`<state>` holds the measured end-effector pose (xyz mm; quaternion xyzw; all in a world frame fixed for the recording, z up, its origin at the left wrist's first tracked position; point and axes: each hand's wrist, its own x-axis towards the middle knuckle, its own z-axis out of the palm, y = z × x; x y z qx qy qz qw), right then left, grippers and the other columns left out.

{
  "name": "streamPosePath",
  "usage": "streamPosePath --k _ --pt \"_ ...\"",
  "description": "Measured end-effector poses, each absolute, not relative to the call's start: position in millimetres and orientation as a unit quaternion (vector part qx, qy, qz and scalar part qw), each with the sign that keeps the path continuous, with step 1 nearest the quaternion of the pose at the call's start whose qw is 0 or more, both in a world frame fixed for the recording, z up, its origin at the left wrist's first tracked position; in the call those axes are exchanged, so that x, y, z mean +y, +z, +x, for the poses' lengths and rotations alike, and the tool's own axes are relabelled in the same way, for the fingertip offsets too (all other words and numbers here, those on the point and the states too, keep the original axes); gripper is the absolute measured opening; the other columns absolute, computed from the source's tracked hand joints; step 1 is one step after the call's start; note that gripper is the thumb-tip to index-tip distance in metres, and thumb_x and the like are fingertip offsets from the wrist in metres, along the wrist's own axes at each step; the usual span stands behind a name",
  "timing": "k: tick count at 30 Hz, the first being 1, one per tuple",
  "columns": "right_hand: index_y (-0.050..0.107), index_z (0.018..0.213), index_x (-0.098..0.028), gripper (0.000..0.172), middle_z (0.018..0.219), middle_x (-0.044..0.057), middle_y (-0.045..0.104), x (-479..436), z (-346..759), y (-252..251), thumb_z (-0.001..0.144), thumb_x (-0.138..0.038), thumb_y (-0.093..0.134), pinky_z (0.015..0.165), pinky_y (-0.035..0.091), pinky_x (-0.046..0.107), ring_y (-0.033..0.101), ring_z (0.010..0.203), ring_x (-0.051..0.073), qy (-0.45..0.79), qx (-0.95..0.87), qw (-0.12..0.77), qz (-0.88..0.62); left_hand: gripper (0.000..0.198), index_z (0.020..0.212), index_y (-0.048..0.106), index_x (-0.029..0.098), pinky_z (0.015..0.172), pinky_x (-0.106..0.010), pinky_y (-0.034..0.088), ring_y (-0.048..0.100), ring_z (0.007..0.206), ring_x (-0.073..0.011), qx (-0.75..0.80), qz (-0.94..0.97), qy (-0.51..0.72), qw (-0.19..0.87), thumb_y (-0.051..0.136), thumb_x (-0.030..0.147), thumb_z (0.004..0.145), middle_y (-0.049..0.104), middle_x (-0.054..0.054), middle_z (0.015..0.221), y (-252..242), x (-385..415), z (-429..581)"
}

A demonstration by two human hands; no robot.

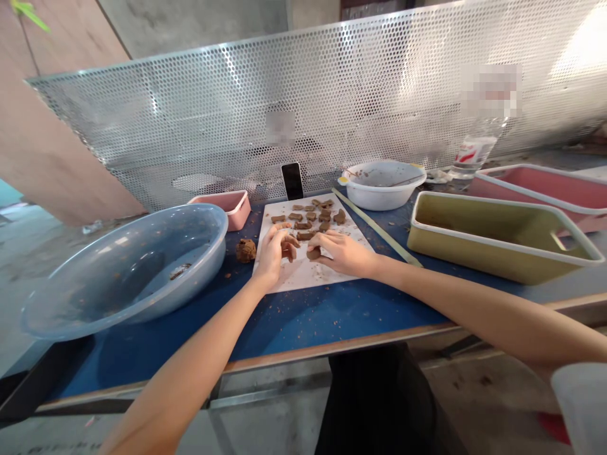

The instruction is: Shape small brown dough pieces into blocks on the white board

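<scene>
My right hand (339, 251) grips a small brown clay piece (313, 254) between thumb and fingers, just above a white board (303, 278). Facing it, my left hand (275, 253) is loosely curled with its fingers apart, and nothing shows in it. Beyond my hands, several shaped brown clay pieces (324, 225) lie spread over the far half of the board. Crumbs dot the near half. A rough brown clay lump (245, 251) rests on the blue table left of the board, close to my left hand.
A large blue basin (190, 284) stands left, a small pink bin (239, 212) behind it. A phone (292, 181) leans on the perforated metal screen (213, 126). Rightward are a pale stick (379, 229), white basin (384, 197), green bin (474, 243), pink bin (588, 205) and clear bottle (474, 151).
</scene>
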<state>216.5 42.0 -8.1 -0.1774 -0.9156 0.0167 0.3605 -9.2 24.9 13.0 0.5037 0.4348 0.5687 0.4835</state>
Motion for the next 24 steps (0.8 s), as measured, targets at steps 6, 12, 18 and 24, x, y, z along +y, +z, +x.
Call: streamPosePath --k 6,12,18,24 --pt "0.064 0.131 -0.022 0.019 0.107 0.008 0.077 42.7 217.3 -8.6 0.114 -0.027 0.057 0.087 0.057 0.037 0.072 0.095 0.024 -0.013 -0.914 0.371 -0.162 0.034 0.116 0.061 0.021 0.044 -0.025 0.041 0.057 0.044 -0.0152 0.437 0.501 0.571 0.482 0.063 0.038 0.086 0.072 0.0 0.068 13.7 25.7 -9.0" --pt "0.067 0.109 -0.019 0.012 0.098 0.007 0.076 41.0 217.3 -7.9 0.111 -0.031 0.065 0.08 0.052 0.033 0.069 0.087 0.022 -0.018 -0.92 0.353 -0.167 0.033 0.114 0.061 0.022 0.043 -0.025 0.04 0.058 0.044 -0.0153 0.439 0.496 0.571 0.485 0.064 0.039 0.087 0.072 0.0 0.068 13.2 26.0 -9.4" --pt "0.07 0.096 -0.019 0.038 0.081 0.005 0.072 39.0 217.9 -7.8 0.119 -0.043 0.051 0.075 0.046 0.033 0.065 0.075 0.02 -0.055 -0.921 0.334 -0.191 0.033 0.115 0.061 0.021 0.044 -0.025 0.041 0.057 0.044 -0.0149 0.44 0.503 0.568 0.481 0.062 0.037 0.086 0.072 0.001 0.068 13.6 25.2 -9.3" --pt "0.069 0.111 -0.02 0.015 0.095 0.006 0.078 42.6 218.2 -12.2 0.115 -0.03 0.057 0.079 0.051 0.032 0.072 0.087 0.021 -0.022 -0.917 0.344 -0.201 0.036 0.117 0.06 0.021 0.044 -0.024 0.04 0.056 0.043 -0.0146 0.437 0.504 0.57 0.479 0.063 0.04 0.086 0.071 0.002 0.067 14.6 24.9 -9.3"
